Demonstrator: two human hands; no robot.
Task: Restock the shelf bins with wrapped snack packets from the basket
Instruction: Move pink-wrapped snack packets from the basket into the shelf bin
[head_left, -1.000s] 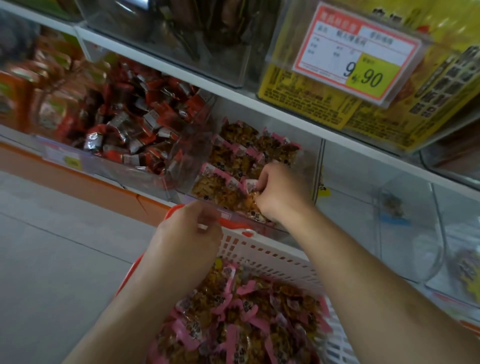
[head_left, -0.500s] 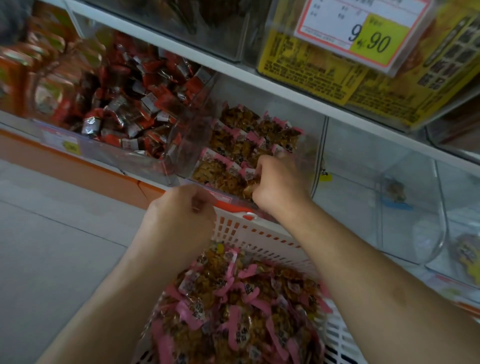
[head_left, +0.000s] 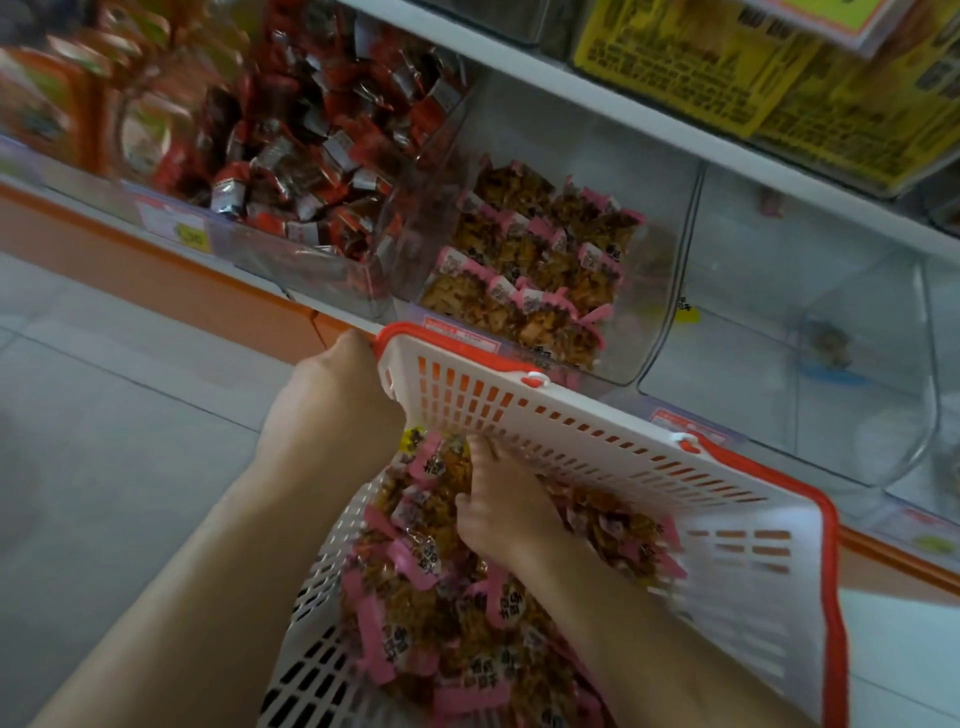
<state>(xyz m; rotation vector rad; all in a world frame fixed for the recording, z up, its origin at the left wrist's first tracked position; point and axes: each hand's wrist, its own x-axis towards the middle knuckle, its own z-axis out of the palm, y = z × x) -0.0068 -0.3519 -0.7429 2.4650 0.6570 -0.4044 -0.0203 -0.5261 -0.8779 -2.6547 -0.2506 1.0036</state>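
Observation:
A white slatted basket (head_left: 597, 441) with a red rim sits tilted below the shelf, full of pink-edged brown snack packets (head_left: 415, 561). My left hand (head_left: 332, 410) grips the basket's near left corner. My right hand (head_left: 498, 499) is down inside the basket among the packets, fingers curled into the pile; whether it holds one is hidden. Above the basket, a clear shelf bin (head_left: 649, 218) holds a layer of the same pink-edged packets (head_left: 535, 270).
A bin of red-wrapped snacks (head_left: 322, 156) stands left of the pink-packet bin. To the right are clear bins (head_left: 810, 332) holding almost nothing. Yellow boxes (head_left: 779, 78) fill the shelf above. Grey floor tiles (head_left: 104, 467) lie to the left, an orange shelf base (head_left: 182, 275) along them.
My right hand has left the shelf bin and dropped into the basket's packets. My left hand has stayed at the basket corner. The view has tipped downward.

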